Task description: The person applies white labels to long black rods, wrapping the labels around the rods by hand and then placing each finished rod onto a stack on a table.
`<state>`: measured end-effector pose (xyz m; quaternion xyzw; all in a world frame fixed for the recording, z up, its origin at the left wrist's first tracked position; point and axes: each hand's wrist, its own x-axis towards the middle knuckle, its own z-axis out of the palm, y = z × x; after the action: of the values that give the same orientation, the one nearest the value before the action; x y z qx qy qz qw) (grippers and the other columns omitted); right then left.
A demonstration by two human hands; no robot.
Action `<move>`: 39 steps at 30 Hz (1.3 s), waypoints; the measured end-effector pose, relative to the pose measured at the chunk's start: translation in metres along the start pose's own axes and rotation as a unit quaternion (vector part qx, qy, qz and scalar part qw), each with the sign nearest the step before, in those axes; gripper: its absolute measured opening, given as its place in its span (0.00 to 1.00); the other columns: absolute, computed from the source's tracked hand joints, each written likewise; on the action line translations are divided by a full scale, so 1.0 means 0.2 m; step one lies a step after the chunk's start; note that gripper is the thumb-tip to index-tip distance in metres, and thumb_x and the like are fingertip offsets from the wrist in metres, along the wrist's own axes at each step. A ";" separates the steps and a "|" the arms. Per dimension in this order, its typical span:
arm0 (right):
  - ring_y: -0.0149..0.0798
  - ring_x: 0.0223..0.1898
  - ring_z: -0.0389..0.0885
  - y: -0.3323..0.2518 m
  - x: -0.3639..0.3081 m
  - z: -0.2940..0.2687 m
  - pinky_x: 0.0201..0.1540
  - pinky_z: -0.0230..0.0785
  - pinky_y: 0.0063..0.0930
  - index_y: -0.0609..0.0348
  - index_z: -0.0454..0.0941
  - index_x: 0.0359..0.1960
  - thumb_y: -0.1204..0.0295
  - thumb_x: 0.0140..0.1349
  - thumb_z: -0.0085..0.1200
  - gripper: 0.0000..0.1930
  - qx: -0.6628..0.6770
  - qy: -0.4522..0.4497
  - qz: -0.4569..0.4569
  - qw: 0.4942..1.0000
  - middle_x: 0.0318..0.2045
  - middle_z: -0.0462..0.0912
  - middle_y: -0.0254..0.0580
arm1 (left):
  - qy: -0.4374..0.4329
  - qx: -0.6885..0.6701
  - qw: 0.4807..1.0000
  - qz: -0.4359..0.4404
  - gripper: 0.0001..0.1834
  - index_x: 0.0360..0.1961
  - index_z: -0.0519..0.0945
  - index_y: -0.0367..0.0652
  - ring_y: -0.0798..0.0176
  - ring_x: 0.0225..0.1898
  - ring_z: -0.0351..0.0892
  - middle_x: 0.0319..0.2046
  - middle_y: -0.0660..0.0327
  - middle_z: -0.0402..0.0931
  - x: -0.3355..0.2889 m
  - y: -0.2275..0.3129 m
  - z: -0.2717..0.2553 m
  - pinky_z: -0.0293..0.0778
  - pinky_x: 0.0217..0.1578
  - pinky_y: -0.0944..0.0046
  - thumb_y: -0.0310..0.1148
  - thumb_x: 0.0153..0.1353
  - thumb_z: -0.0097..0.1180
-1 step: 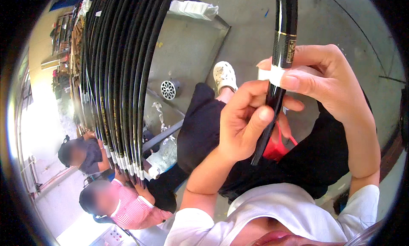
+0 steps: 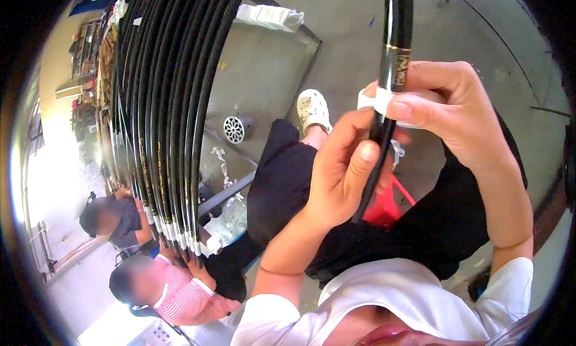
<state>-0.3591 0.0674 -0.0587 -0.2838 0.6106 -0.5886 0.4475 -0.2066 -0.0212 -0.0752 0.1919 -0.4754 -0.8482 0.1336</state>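
A glossy black rod (image 2: 398,28) with a gold ring and gold markings slants down from the top edge. A narrow white band, tape by its look (image 2: 381,100), encircles it. My right hand (image 2: 450,109) pinches the rod at this band between thumb and fingers. Lower down, my left hand (image 2: 342,172) is curled round the dark end of the rod, its thumb lying along the near side. Something white and rounded shows partly behind my right hand; whether it is a tape roll or a shoe, I cannot tell.
At left stands a dense row of long black rods (image 2: 174,106) with white bands. Two co-workers sit beyond, one in a striped shirt (image 2: 186,292). A round metal piece with a flower pattern (image 2: 234,129), a white wrapped bundle (image 2: 270,17) and something red (image 2: 384,208) lie around my legs.
The rod and my hands have shifted slightly. My left hand has turned a little, its fingers closer round the rod, and more of the white object shows below my right hand.
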 end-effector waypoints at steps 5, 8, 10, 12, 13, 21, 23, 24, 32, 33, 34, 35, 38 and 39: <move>0.17 0.18 0.67 0.00 0.00 0.01 0.20 0.59 0.11 0.69 0.80 0.37 0.63 0.55 0.59 0.18 -0.011 0.034 -0.053 0.998 0.19 0.75 0.29 | 0.087 0.119 0.986 0.076 0.23 0.39 0.63 0.38 0.73 0.29 0.75 0.31 0.63 0.70 0.01 -0.03 0.01 0.73 0.29 0.74 0.20 0.47 0.65; 0.15 0.13 0.57 -0.02 -0.01 -0.01 0.14 0.45 0.11 0.69 0.78 0.40 0.59 0.56 0.57 0.21 0.026 -0.006 -0.096 0.995 0.14 0.69 0.24 | 0.000 -0.011 1.000 -0.017 0.16 0.39 0.66 0.39 0.66 0.16 0.74 0.26 0.57 0.75 0.01 0.07 0.01 0.70 0.16 0.72 0.30 0.55 0.60; 0.14 0.14 0.57 -0.03 -0.01 -0.02 0.15 0.45 0.11 0.68 0.78 0.42 0.61 0.57 0.56 0.20 0.027 -0.014 -0.096 0.995 0.15 0.70 0.24 | -0.044 -0.060 0.993 -0.091 0.19 0.42 0.66 0.36 0.67 0.17 0.74 0.25 0.57 0.75 0.03 0.10 0.00 0.69 0.17 0.73 0.32 0.55 0.60; 0.15 0.19 0.59 -0.05 -0.02 -0.02 0.19 0.48 0.11 0.66 0.79 0.41 0.65 0.58 0.55 0.16 0.000 0.010 -0.069 0.998 0.20 0.72 0.24 | 0.030 0.029 0.999 0.006 0.18 0.41 0.67 0.35 0.68 0.17 0.73 0.25 0.58 0.75 0.02 0.07 0.03 0.69 0.18 0.73 0.31 0.55 0.60; 0.15 0.22 0.61 -0.05 -0.02 -0.02 0.22 0.50 0.10 0.65 0.80 0.40 0.67 0.58 0.56 0.13 -0.009 0.025 -0.051 0.998 0.23 0.74 0.23 | 0.070 0.074 0.993 0.053 0.18 0.41 0.67 0.35 0.69 0.18 0.73 0.25 0.58 0.75 0.02 0.05 0.05 0.69 0.19 0.74 0.31 0.55 0.59; 0.16 0.22 0.64 -0.07 -0.02 -0.06 0.23 0.55 0.12 0.66 0.77 0.45 0.68 0.61 0.53 0.15 0.037 -0.039 -0.045 0.998 0.22 0.74 0.25 | -0.075 -0.041 0.992 -0.097 0.12 0.40 0.70 0.37 0.72 0.22 0.71 0.30 0.61 0.73 0.04 0.15 0.00 0.67 0.21 0.75 0.31 0.59 0.55; 0.19 0.29 0.69 -0.05 0.00 0.02 0.31 0.62 0.14 0.66 0.78 0.43 0.69 0.60 0.53 0.14 -0.010 0.014 -0.077 0.997 0.28 0.77 0.30 | 0.046 0.176 0.978 0.100 0.18 0.39 0.69 0.38 0.73 0.24 0.68 0.29 0.63 0.71 0.01 0.03 0.00 0.67 0.26 0.74 0.31 0.52 0.63; 0.20 0.32 0.72 -0.05 0.01 0.04 0.35 0.65 0.14 0.66 0.78 0.42 0.69 0.60 0.54 0.13 -0.039 0.048 -0.089 0.994 0.30 0.79 0.32 | 0.091 0.249 0.960 0.090 0.22 0.39 0.69 0.39 0.74 0.29 0.71 0.28 0.64 0.70 0.01 0.03 0.00 0.68 0.29 0.73 0.29 0.46 0.68; 0.19 0.28 0.70 -0.09 0.01 0.03 0.30 0.63 0.14 0.66 0.78 0.41 0.70 0.60 0.54 0.12 0.005 -0.003 -0.091 0.996 0.27 0.78 0.30 | -0.021 0.096 0.994 0.038 0.20 0.44 0.68 0.38 0.75 0.23 0.71 0.25 0.66 0.71 0.01 0.06 -0.04 0.65 0.22 0.78 0.35 0.55 0.60; 0.19 0.27 0.69 -0.09 0.01 0.04 0.29 0.62 0.14 0.66 0.79 0.41 0.70 0.59 0.54 0.12 -0.002 0.003 -0.096 0.995 0.26 0.78 0.30 | 0.020 0.165 0.984 0.062 0.20 0.44 0.66 0.39 0.75 0.24 0.70 0.25 0.67 0.69 0.01 0.04 -0.03 0.66 0.24 0.78 0.32 0.55 0.60; 0.20 0.28 0.69 -0.08 0.01 0.05 0.29 0.62 0.14 0.66 0.79 0.40 0.70 0.59 0.54 0.12 -0.062 0.039 -0.105 0.992 0.26 0.78 0.30 | 0.063 0.235 0.967 0.081 0.20 0.45 0.65 0.40 0.76 0.26 0.70 0.25 0.68 0.67 0.01 0.03 -0.02 0.66 0.26 0.78 0.29 0.54 0.60; 0.20 0.28 0.69 -0.07 0.01 0.06 0.29 0.62 0.15 0.67 0.79 0.40 0.71 0.59 0.54 0.12 -0.121 0.075 -0.114 0.983 0.26 0.78 0.30 | 0.118 0.277 0.943 0.146 0.19 0.39 0.67 0.38 0.75 0.23 0.70 0.24 0.64 0.70 0.02 0.01 -0.03 0.66 0.21 0.76 0.27 0.51 0.64; 0.21 0.28 0.70 -0.08 0.01 -0.02 0.30 0.63 0.16 0.68 0.79 0.40 0.71 0.58 0.55 0.13 -0.050 0.004 -0.097 0.994 0.28 0.79 0.31 | -0.011 0.069 0.997 -0.020 0.15 0.41 0.68 0.38 0.74 0.16 0.67 0.25 0.63 0.74 0.01 0.11 -0.03 0.64 0.17 0.75 0.31 0.56 0.58; 0.21 0.29 0.71 -0.09 0.00 -0.02 0.31 0.64 0.16 0.68 0.78 0.40 0.70 0.58 0.56 0.13 -0.009 -0.031 -0.095 0.995 0.28 0.79 0.31 | -0.050 0.014 0.998 -0.047 0.16 0.43 0.69 0.37 0.74 0.16 0.67 0.24 0.63 0.74 0.01 0.12 -0.03 0.63 0.17 0.76 0.34 0.57 0.57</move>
<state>-0.3667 0.0660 -0.0419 -0.3625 0.5722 -0.6135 0.4059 -0.2042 -0.0399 -0.0575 0.1732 -0.4835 -0.8555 0.0665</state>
